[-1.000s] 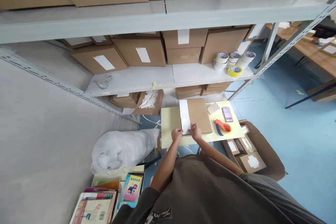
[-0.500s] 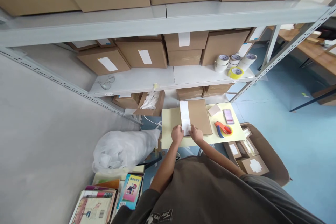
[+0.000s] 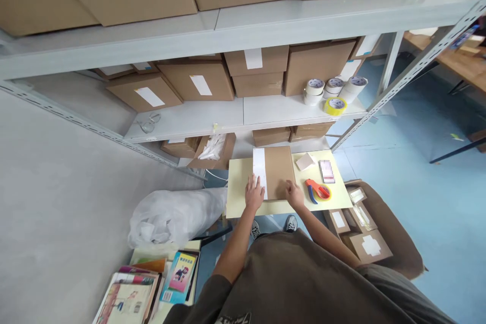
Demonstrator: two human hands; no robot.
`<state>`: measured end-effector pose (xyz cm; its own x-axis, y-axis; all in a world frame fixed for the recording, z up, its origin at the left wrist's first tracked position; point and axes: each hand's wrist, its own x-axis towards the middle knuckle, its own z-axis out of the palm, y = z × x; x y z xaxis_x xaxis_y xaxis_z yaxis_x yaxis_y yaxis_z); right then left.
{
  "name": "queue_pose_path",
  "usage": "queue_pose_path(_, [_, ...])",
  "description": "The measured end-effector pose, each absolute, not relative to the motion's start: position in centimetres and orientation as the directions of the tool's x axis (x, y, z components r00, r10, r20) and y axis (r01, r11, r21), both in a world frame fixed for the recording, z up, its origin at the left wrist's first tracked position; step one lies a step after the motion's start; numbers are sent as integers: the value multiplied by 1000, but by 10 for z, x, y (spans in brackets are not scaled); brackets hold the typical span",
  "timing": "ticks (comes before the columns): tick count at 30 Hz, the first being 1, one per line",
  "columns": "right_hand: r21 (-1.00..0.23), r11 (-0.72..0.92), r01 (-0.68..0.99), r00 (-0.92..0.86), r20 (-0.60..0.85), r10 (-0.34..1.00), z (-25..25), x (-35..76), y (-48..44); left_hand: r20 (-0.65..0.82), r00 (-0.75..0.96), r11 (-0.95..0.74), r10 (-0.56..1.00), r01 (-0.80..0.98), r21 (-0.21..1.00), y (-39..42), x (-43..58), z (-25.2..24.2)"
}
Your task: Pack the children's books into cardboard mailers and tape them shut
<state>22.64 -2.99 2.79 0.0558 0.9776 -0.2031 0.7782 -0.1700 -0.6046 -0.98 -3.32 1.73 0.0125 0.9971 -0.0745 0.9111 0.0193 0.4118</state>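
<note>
A flat brown cardboard box [image 3: 279, 169] lies on the pale yellow tabletop [image 3: 239, 205] in front of me. Along its left side runs a white paper label [image 3: 259, 162]. My left hand [image 3: 254, 194] rests on the label's near part, fingers spread and flat. At the box's right front corner is my right hand [image 3: 294, 194], its fingers curled in and touching the cardboard; nothing shows between them. Right of the box, an orange and blue tape dispenser [image 3: 317, 190] lies by a yellow tape roll [image 3: 327, 196]. A small pale box [image 3: 305, 161] and a blurred-out printed item [image 3: 327, 171] are behind it.
A metal shelf rack [image 3: 190, 120] stands ahead, with cartons, white tape rolls [image 3: 313, 92] and a yellow roll [image 3: 334, 106]. A bulky plastic-wrapped bundle [image 3: 178, 217] and books [image 3: 178, 276] are at left. An open carton [image 3: 402, 233] of small boxes stands at right.
My left hand has gone from pinching the label's near edge to lying flat on it. My right hand has left the label and moved right to the box's corner.
</note>
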Motion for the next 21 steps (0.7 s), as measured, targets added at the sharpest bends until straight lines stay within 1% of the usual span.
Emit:
queue_pose_path(2, [-629, -236, 741, 182, -150, 972, 20, 252, -27, -71, -47, 71, 996, 914, 400, -41, 4, 14])
queue_pose_path(4, [-654, -296, 696, 258, -156, 953, 10, 271, -25, -90, -111, 138, 990, 910, 391, -48, 14, 10])
queue_pose_path(6, [-700, -326, 635, 240, -222, 945, 2, 282, -24, -96, -139, 165, 986, 905, 393, -52, 18, 5])
queue_pose_path(9, [-772, -347, 532, 127, -333, 934, -4, 282, -26, -85, -133, 156, 987, 899, 410, -52, 16, 2])
queue_pose_path(12, [-809, -366, 459, 115, -355, 928, -1, 268, -32, -66, -112, 130, 992, 893, 432, -50, 10, 0])
queue_pose_path(15, [-853, -331, 403, 158, -292, 943, 9, 249, -39, -52, -89, 103, 995, 877, 468, -49, -8, -4])
queue_pose_path(18, [-906, -195, 376, 117, -162, 980, 25, 230, -44, -58, -65, 86, 996, 850, 519, -47, -46, -6])
queue_pose_path(20, [-919, -93, 384, 69, -72, 995, 37, 218, -44, -75, -50, 83, 996, 829, 553, -44, -80, -5])
queue_pose_path(21, [-916, -71, 396, 73, -45, 996, 42, 212, -42, -78, -48, 84, 996, 822, 563, -42, -96, -2])
